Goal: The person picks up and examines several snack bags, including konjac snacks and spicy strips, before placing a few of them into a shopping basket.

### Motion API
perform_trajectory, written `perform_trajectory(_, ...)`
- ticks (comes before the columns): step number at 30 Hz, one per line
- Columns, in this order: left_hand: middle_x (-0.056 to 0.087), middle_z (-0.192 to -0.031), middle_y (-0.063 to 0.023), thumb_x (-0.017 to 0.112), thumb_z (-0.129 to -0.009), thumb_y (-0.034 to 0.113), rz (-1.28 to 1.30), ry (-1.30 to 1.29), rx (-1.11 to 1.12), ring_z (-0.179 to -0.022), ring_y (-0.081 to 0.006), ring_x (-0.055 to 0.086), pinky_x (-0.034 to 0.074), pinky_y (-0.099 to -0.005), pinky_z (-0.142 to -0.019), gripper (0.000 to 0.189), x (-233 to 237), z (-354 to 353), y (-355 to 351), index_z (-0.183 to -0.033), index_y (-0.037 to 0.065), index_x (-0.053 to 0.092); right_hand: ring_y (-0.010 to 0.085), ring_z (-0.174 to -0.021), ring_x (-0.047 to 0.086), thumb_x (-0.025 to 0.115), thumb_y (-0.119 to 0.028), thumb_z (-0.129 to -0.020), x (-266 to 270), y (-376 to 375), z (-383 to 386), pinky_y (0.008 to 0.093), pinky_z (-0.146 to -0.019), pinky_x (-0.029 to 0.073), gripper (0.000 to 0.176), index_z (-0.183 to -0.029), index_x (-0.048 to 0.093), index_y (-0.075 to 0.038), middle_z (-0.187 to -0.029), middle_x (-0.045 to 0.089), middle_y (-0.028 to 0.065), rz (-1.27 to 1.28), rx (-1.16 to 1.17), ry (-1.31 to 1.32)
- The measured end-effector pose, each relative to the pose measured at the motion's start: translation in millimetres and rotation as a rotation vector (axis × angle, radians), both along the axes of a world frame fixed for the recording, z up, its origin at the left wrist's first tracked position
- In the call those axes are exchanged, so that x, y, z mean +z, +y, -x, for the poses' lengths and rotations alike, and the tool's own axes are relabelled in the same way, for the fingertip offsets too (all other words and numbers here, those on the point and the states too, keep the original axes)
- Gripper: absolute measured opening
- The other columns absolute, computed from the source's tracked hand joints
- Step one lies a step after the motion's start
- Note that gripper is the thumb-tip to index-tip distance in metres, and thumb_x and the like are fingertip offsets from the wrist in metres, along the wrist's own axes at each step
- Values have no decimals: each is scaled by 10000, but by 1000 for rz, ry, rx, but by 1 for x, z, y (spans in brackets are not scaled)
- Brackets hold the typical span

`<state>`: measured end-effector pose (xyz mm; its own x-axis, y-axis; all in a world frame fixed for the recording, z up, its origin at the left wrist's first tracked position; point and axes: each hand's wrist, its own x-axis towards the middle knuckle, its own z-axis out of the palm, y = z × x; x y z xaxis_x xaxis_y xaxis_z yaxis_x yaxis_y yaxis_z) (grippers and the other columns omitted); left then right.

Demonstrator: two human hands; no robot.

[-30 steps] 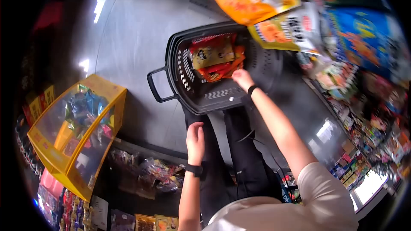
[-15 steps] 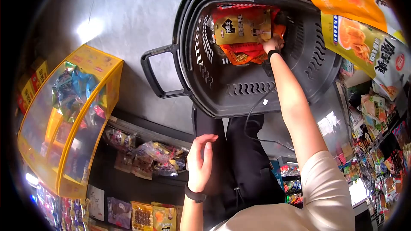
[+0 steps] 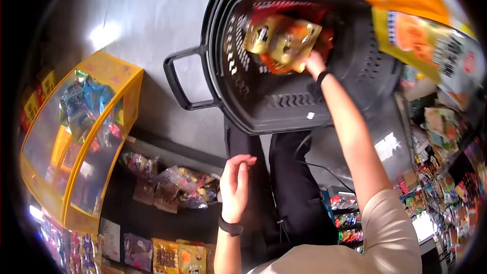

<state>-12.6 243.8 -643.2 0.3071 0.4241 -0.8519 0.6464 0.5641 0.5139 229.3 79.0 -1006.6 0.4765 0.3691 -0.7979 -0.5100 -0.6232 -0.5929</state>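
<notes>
My right hand point(image 3: 314, 64) reaches into the black shopping basket point(image 3: 238, 112) with its fingers closed on the lower right corner of a gold snack bag point(image 3: 280, 40). The bag is tilted and slightly blurred. Red and orange snack packets point(image 3: 326, 40) lie underneath it, partly hidden. My left hand point(image 3: 235, 185), with a dark band on the wrist, hangs in front of my leg below the basket. Its fingers are loosely bent and apart, with nothing in them.
A yellow-framed clear display bin point(image 3: 86, 142) with wrapped snacks stands at left. Bagged snacks point(image 3: 187, 185) sit on a low shelf beside my left hand. Large orange and yellow snack bags point(image 3: 413, 40) hang at upper right. Packed shelves line the right side. A dark cable point(image 3: 327, 170) crosses my leg.
The gold bag has turned from lying level to a tilt, and my right hand has moved slightly left and down with it. My left hand has barely moved.
</notes>
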Motion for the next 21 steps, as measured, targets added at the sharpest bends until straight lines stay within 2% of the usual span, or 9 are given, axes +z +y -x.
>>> perform_trajectory(2,583,-959,-69,420,-930,73,-18,-60,-85,-916,-126,545,418,-252,-850,155,19,-6,-4,-1038,8,510,212,-952,591,582,-70,-822,90,11,8,338,-844,482,330,-1137,509,-4,-1058,598,97,-326,-370,321)
perform_trajectory(5,583,-957,-61,433,-927,79,14,-142,-85,-899,-117,542,419,-242,-829,151,50,-7,-17,-1035,9,513,220,-952,595,574,-46,-821,256,21,-6,351,-832,494,369,-1175,480,-2,-1053,591,105,-426,-384,513)
perform_trajectory(6,604,-916,-75,446,-918,79,36,-203,22,-877,-137,562,431,-262,-831,144,59,-7,-26,-992,-14,526,208,-955,593,570,-59,-827,298,13,-6,339,-835,491,371,-1181,477,-2,-1070,586,108,-467,-348,516)
perform_trajectory(9,602,-1020,-76,431,-938,199,179,-219,48,-930,-133,556,422,-264,-840,248,118,-11,-35,-1062,15,541,174,-1013,566,555,-57,-834,422,-5,-1,310,-855,470,406,-1221,444,-3,-1126,568,89,-499,-248,542)
perform_trajectory(10,551,-1150,-105,417,-936,343,242,-261,38,-1061,-177,515,390,-305,-907,412,143,-10,-39,-1198,30,473,182,-1046,548,562,-63,-829,468,-9,2,314,-883,449,430,-1234,434,-2,-1139,563,97,-563,-232,550)
perform_trajectory(13,465,-1262,-123,430,-893,487,330,-614,302,-1180,-225,433,332,-359,-980,607,212,-7,-61,-1300,42,363,205,-1125,497,567,-63,-805,595,-3,12,331,-952,387,498,-1268,400,9,-1190,536,123,-736,-85,612)
perform_trajectory(14,394,-1326,-131,429,-847,578,276,-623,276,-1244,-253,360,289,-395,-1016,740,239,8,-74,-1346,52,280,213,-1148,481,567,-60,-795,627,-3,21,339,-972,367,520,-1278,388,15,-1208,525,133,-780,-5,657)
perform_trajectory(17,412,-1307,-116,457,-815,593,-26,-913,505,-1201,-262,405,330,-408,-989,787,326,18,-76,-1354,65,231,230,-1188,446,554,-43,-762,678,2,40,362,-1014,310,582,-1300,346,36,-1259,483,153,-927,364,775)
perform_trajectory(21,438,-1292,-63,359,-918,474,-281,-982,896,-1153,-212,446,354,-389,-957,547,394,89,-111,-1314,99,317,211,-1125,488,567,30,-747,730,15,101,334,-978,352,536,-1259,407,17,-1187,528,122,-876,580,810)
